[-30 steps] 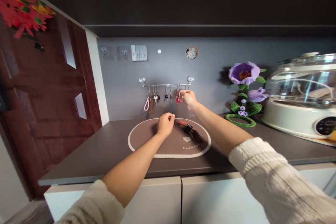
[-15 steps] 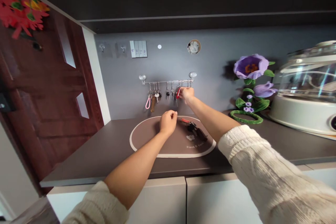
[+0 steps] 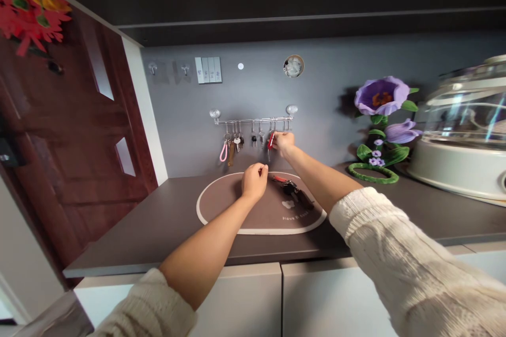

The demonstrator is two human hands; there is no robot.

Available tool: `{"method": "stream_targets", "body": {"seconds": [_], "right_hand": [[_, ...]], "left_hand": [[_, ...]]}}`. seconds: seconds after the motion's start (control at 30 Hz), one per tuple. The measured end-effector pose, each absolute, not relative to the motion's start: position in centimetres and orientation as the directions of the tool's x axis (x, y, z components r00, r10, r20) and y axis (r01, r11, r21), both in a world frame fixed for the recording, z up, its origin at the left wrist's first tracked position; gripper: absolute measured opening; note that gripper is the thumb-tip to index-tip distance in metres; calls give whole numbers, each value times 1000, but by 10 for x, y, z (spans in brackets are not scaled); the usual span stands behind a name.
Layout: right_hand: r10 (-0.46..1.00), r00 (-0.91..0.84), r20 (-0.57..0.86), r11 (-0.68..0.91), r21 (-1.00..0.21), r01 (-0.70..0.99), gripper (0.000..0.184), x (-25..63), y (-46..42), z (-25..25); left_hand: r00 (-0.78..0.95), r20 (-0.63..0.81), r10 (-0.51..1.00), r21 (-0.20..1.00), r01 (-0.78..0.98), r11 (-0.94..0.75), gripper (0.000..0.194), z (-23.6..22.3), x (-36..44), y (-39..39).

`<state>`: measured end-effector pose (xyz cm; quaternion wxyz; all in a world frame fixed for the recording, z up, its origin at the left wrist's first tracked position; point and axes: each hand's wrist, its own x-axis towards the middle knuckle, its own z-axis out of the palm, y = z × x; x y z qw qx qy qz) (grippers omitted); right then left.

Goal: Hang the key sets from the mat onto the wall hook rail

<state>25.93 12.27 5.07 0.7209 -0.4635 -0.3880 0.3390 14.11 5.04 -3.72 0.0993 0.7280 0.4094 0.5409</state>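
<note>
A red key fob (image 3: 271, 141) was held in the fingertips of the right hand (image 3: 275, 139), just below the hook rail (image 3: 255, 121) on the grey wall; whether it was already carried by a hook could not be told. The left hand (image 3: 254, 181) was held loosely curled above the oval mat (image 3: 221, 205), and whether anything was pinched in it could not be seen. To the left of the fob, several keys (image 3: 237, 143) were hung from the rail, a pink loop (image 3: 224, 151) and a brown tag (image 3: 231, 154) among them. A dark key bunch (image 3: 290, 188) with an orange-red piece was left lying on the mat, which was laid on the dark tabletop (image 3: 130, 221).
</note>
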Motion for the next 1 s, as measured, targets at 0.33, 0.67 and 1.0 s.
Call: {"method": "stream_targets", "body": {"seconds": [0.33, 0.67, 1.0], "right_hand": [[835, 455, 309, 345, -938, 3, 12, 265, 125, 42], [874, 360, 326, 348, -937, 3, 20, 271, 102, 41], [911, 155, 381, 364, -923, 126, 3, 287, 46, 25]], "left_hand": [[100, 709, 698, 569, 504, -650, 26, -39, 141, 52], [158, 693, 703, 566, 484, -667, 24, -39, 140, 50], [195, 694, 693, 568, 443, -694, 19, -42, 138, 52]]}}
